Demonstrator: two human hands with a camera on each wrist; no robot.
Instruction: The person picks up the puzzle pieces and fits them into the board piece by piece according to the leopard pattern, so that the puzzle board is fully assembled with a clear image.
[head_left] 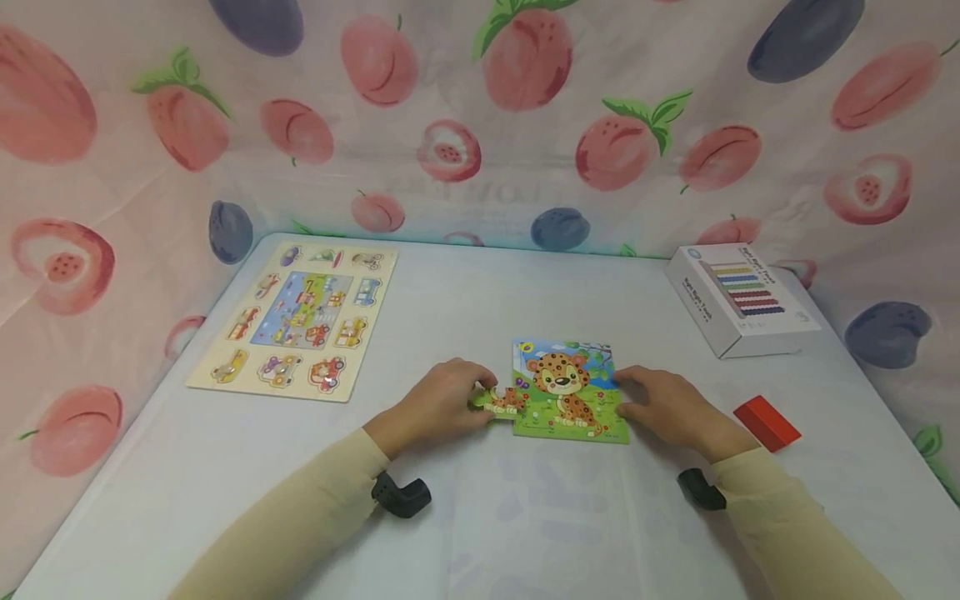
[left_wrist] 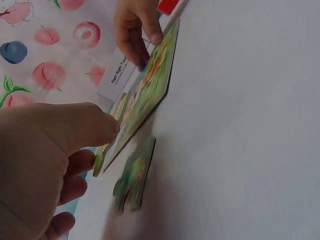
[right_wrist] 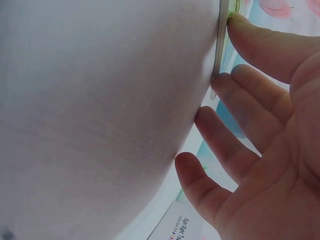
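Note:
A square leopard jigsaw puzzle point(head_left: 570, 392) with a green and blue scene lies at the middle of the table. My left hand point(head_left: 442, 402) pinches a small jigsaw piece point(head_left: 506, 398) with orange spots between thumb and fingers, at the puzzle's left edge. In the left wrist view, another green and orange piece point(left_wrist: 134, 175) lies on the table, just below the pinched one. My right hand point(head_left: 663, 407) rests at the puzzle's right side. In the right wrist view, its thumb and forefinger touch the board's edge point(right_wrist: 220, 47), the other fingers loosely extended.
A wooden vehicle puzzle board point(head_left: 360, 367) lies at the back left. A white box point(head_left: 705, 312) stands at the back right, and a red block point(head_left: 767, 422) lies beside my right wrist. Fruit-patterned cloth point(head_left: 517, 158) rises behind the table.

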